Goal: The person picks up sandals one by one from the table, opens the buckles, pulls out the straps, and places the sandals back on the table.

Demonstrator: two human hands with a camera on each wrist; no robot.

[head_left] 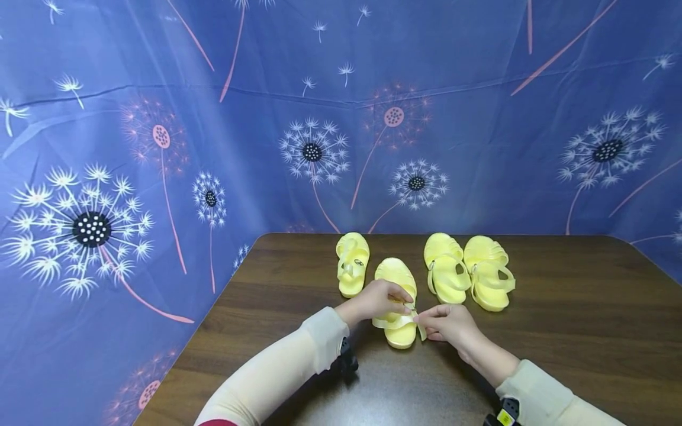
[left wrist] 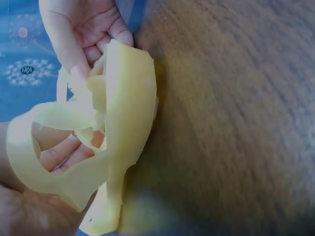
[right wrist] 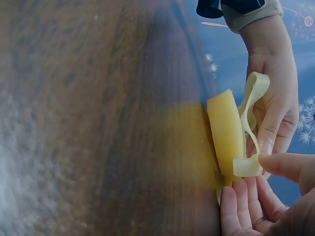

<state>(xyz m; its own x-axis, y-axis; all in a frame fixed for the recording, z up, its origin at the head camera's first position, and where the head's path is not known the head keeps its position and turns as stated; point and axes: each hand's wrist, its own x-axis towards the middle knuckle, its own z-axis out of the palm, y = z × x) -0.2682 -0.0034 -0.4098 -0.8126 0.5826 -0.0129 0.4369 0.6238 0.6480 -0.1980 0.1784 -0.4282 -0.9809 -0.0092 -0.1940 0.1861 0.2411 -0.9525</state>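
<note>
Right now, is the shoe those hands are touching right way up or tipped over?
Right way up: the yellow sandal has its straps on top and its underside facing the wooden table.

Head view: from above the near side of the tabletop (head_left: 586, 331), facing far and downward, distant enough to include the left hand (head_left: 376, 299), the right hand (head_left: 453, 324) and the blue cloth (head_left: 479, 165) beyond. Left wrist view: close, low, rolled sideways, facing across to the right hand. Right wrist view: likewise close and rolled, facing the left hand. Both wrist views share the handled sandal (head_left: 394, 272), seen from above in the head view.
</note>
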